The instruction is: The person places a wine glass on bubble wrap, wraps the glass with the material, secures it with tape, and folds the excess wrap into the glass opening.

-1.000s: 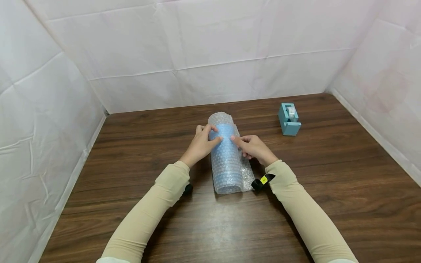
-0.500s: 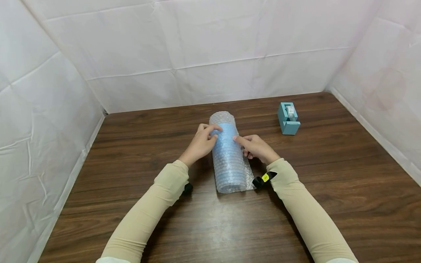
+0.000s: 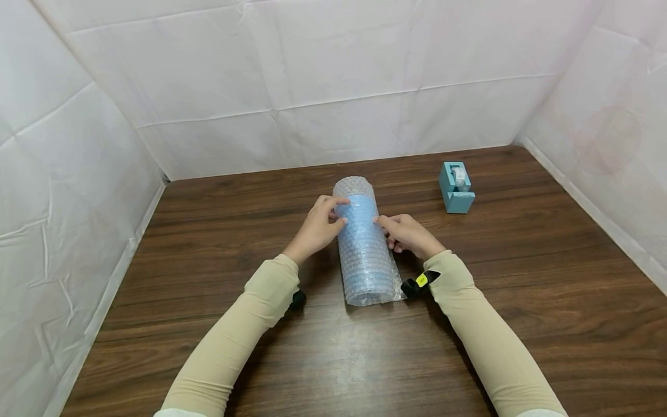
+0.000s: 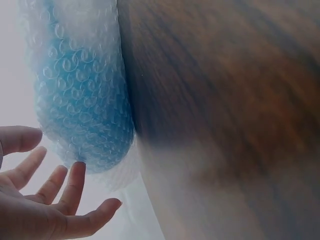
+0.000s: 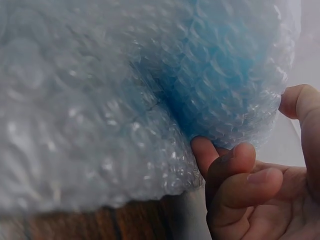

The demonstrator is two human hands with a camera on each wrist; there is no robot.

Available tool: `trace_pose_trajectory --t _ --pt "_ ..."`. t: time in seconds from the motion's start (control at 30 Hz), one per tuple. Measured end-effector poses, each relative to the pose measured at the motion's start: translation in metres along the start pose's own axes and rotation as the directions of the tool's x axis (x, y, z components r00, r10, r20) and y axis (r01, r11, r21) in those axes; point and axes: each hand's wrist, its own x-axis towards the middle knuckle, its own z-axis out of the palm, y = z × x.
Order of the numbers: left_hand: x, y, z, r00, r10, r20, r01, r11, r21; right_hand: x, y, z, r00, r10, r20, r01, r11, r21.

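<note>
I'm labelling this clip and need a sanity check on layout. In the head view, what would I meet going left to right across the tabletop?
Left grip → bubble-wrap roll → right grip → teal tape dispenser.

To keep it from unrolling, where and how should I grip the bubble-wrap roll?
Probably around the middle of the bubble-wrap roll, from left and right: it lies on its side, with its long rounded flanks facing those ways. Mind the loose flap at its right.
</note>
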Motion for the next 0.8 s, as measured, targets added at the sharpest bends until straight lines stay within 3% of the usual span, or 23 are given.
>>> trace_pose_trajectory --t 0.4,0.8 --pt "0.0018 -0.0008 0.0027 0.997 -0.072 -0.012 0.072 0.997 0.003 0.0042 0.0042 -0.0052 1.000 0.007 -0.021 -0.007 1.000 0.007" --pt "0.0025 0.0042 0.0023 0.996 -0.088 0.002 0.087 0.996 0.023 0.0001 0.0025 -0.0092 0.998 -0.014 -0.062 0.011 0.999 -0.049"
